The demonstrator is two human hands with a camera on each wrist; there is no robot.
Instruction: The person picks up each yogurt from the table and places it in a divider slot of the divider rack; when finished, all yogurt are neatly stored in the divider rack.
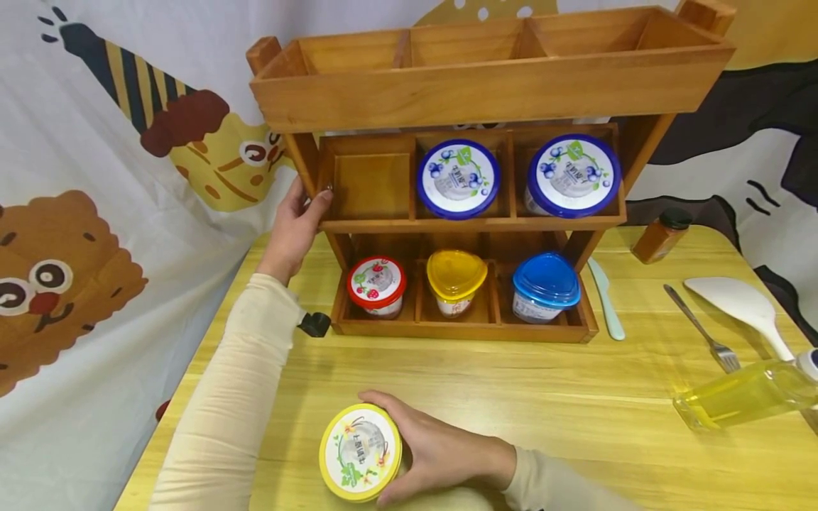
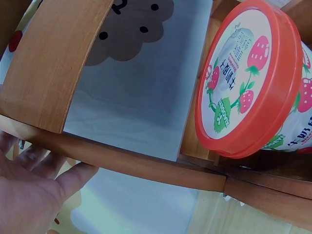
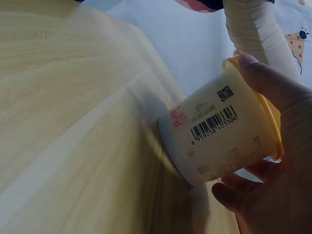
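My right hand [image 1: 447, 447] grips a yellow-lidded yogurt cup [image 1: 360, 453] at its rim, low over the front of the table. In the right wrist view the cup's pale side with a barcode [image 3: 214, 126] faces the camera. My left hand [image 1: 297, 223] holds the left side of the wooden rack [image 1: 492, 89], its thumb on the middle tier's edge and its fingers partly hidden behind. That tier's left compartment [image 1: 373, 184] is bare; two blue-lidded cups with blueberry pictures [image 1: 458, 179] fill the other two. A red-lidded strawberry cup [image 2: 239, 78] stands on the bottom tier.
Beside the red-lidded cup are a cup with a yellow lid [image 1: 456, 273] and one with a blue lid [image 1: 546, 284]. To the right lie a pale knife [image 1: 606, 298], a fork [image 1: 703, 328], a white spoon [image 1: 741, 301], an oil bottle [image 1: 744, 394] and a small jar [image 1: 662, 235].
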